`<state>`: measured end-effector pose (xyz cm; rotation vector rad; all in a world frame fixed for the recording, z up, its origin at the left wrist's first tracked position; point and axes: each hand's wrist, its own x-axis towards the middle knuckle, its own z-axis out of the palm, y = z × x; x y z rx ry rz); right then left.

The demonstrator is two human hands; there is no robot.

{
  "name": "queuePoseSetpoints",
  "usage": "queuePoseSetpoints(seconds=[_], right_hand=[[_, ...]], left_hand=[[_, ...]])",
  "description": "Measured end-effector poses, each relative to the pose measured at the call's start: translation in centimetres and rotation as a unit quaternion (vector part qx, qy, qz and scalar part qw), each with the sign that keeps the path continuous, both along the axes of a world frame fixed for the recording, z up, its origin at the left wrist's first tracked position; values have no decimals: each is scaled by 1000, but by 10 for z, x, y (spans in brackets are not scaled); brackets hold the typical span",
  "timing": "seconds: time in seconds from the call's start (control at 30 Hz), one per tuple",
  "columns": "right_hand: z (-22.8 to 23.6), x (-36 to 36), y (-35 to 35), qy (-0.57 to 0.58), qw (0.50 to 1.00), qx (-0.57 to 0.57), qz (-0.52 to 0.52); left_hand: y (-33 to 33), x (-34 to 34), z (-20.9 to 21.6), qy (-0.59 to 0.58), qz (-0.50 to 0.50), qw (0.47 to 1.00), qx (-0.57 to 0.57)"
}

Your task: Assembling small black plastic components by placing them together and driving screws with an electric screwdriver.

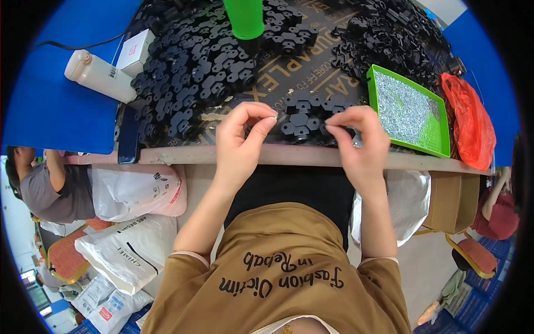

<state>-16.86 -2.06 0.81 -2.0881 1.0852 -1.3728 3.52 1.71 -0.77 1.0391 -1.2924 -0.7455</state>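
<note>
My left hand (242, 140) is raised just above the table's near edge, thumb and forefinger pinched on a tiny silvery metal piece (275, 117). Level with it on the other side, my right hand (361, 139) also has thumb and forefinger closed together; what they grip, if anything, is too small to make out. Between the hands lie several black plastic parts (298, 121) with rounded lobes and holes. A green tray (448, 146) right of my right hand holds a layer of small shiny metal pieces (404, 106).
Many similar black parts (194, 72) cover the table's left side; a heap of smaller black pieces (378, 47) is at the far right. A green cup (245, 19), white bottle (100, 76), white box (135, 53), phone (129, 133) and red plastic bag (471, 122) stand around.
</note>
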Motion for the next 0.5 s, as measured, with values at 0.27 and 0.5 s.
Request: queuePoseSetpoints(seconds=[0.27,0.5], right_hand=[[5,15,-6,151,983,-101,-1],[23,14,16,99,989,-79,72]], left_hand=[[3,-1,-11,34,4,999,23],[25,-2,3,33,-43,998,37]])
